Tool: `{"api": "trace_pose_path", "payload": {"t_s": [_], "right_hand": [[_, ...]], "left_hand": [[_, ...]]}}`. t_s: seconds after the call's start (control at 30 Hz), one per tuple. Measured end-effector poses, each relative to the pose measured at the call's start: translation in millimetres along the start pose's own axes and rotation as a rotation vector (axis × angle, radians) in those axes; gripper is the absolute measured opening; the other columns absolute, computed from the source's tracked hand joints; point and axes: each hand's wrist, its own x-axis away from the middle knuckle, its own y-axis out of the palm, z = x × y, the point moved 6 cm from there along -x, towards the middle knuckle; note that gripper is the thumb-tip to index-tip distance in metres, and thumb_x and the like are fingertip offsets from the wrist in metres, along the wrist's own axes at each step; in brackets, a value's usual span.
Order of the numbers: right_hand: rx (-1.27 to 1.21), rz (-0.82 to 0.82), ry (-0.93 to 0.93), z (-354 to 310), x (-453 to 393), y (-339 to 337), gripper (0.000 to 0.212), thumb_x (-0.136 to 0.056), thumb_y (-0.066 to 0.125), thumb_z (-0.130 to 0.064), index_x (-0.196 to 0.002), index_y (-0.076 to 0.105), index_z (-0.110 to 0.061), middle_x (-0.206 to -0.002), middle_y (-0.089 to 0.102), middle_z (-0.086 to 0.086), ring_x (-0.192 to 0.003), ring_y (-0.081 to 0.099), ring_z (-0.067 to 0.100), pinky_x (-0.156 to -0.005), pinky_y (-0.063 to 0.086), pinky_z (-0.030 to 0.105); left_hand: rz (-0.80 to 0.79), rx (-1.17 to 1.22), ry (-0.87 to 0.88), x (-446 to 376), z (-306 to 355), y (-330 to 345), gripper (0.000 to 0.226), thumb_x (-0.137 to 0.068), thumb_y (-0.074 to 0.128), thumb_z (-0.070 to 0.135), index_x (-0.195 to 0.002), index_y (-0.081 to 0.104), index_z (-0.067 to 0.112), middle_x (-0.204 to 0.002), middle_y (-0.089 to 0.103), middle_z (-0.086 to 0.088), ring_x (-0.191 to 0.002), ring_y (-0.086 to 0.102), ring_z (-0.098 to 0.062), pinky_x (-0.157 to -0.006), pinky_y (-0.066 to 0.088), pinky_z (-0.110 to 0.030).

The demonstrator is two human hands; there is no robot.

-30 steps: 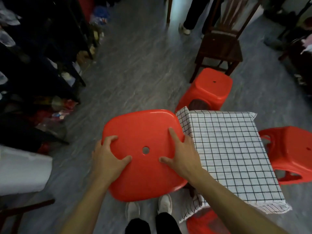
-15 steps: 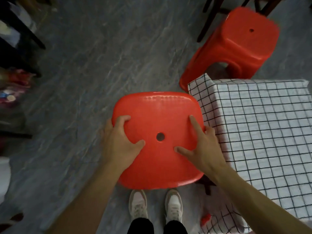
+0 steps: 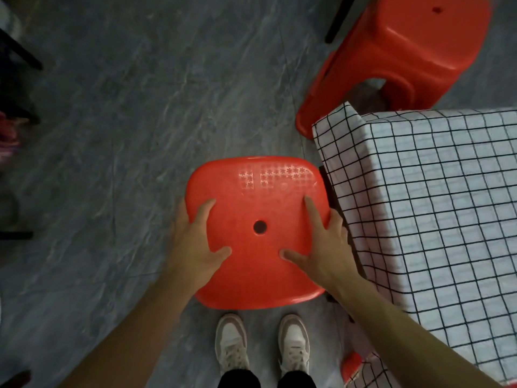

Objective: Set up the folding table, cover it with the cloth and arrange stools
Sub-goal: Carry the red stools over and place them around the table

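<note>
Leftmost, dark furniture legs and a pinkish heap stand at the frame edge on the grey floor, well apart from the work. Centrally, the left hand and right hand grasp the red stool by its side rims, thumbs on the seat, above the person's shoes. Rightward, the stool's edge lies just beside the checked cloth draped over the table, with a second stool near its far corner.
</note>
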Motion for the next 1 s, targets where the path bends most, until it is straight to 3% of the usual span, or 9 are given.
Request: {"api": "trace_pose_path", "payload": {"t_s": [0.33,0.43,0.53,0.6,0.8,0.9,1.0], "right_hand": [[-0.074,-0.013,-0.025,2.8,1.4,-0.2,0.121,-0.069,0.079,-0.058,-0.147,-0.014,-0.054,-0.157,-0.003,0.010,-0.140,0.019,0.039,-0.109,0.034,0.058],[-0.129,0.017,-0.012,6.6,6.8,0.1,0.119,-0.069,0.082,-0.052,-0.149,-0.006,-0.051,-0.158,-0.001,0.007,-0.142,0.019,0.036,-0.109,0.035,0.056],[-0.178,-0.002,0.027,15.1,21.4,6.0,0.124,-0.067,0.085,-0.048,-0.149,-0.008,-0.050,-0.158,-0.001,0.004,-0.143,0.019,0.034,-0.108,0.038,0.053],[-0.186,-0.015,0.057,21.9,36.8,13.2,0.128,-0.065,0.086,-0.047,-0.147,-0.012,-0.053,-0.158,0.001,0.005,-0.142,0.023,0.034,-0.107,0.041,0.052],[-0.307,0.014,0.168,30.1,69.2,31.0,0.122,-0.073,0.082,-0.044,-0.145,-0.016,-0.056,-0.141,0.030,0.009,-0.118,0.053,0.026,-0.097,0.048,0.040],[-0.353,0.022,0.190,28.0,69.3,34.1,0.122,-0.076,0.081,-0.037,-0.146,-0.017,-0.053,-0.137,0.034,0.008,-0.107,0.054,0.018,-0.097,0.047,0.037],[-0.371,0.021,0.212,26.0,68.1,33.2,0.121,-0.076,0.082,-0.034,-0.147,-0.015,-0.053,-0.138,0.034,0.007,-0.110,0.052,0.017,-0.098,0.046,0.037]], "left_hand": [[-0.021,-0.053,-0.002,-4.7,8.8,-7.7,0.097,-0.057,0.090,0.031,-0.136,0.034,0.036,-0.142,0.033,-0.009,-0.128,0.038,-0.030,-0.107,0.038,-0.045],[-0.030,-0.135,0.029,-7.3,13.1,-10.5,0.099,-0.056,0.089,0.036,-0.136,0.031,0.035,-0.149,0.023,-0.011,-0.133,0.032,-0.033,-0.108,0.037,-0.047],[-0.038,-0.251,0.121,-15.1,26.2,-14.2,0.107,-0.061,0.087,0.043,-0.146,0.025,0.029,-0.161,0.003,-0.008,-0.144,0.014,-0.032,-0.117,0.026,-0.045],[-0.060,-0.327,0.200,-24.3,38.1,-14.3,0.110,-0.065,0.084,0.047,-0.151,0.019,0.027,-0.163,0.000,-0.007,-0.148,0.004,-0.029,-0.120,0.019,-0.043],[-0.257,-0.469,0.304,-63.5,62.7,-11.2,0.136,-0.051,0.088,0.056,-0.151,-0.003,0.045,-0.162,-0.011,-0.001,-0.149,-0.008,-0.027,-0.121,0.007,-0.050],[-0.317,-0.475,0.304,-73.1,61.9,-12.6,0.141,-0.043,0.088,0.062,-0.148,-0.004,0.050,-0.162,-0.006,0.000,-0.148,0.000,-0.030,-0.119,0.016,-0.054],[-0.299,-0.462,0.323,-73.4,58.8,-12.9,0.140,-0.040,0.087,0.064,-0.148,-0.001,0.051,-0.161,-0.002,0.001,-0.147,0.004,-0.028,-0.117,0.022,-0.055]]}}
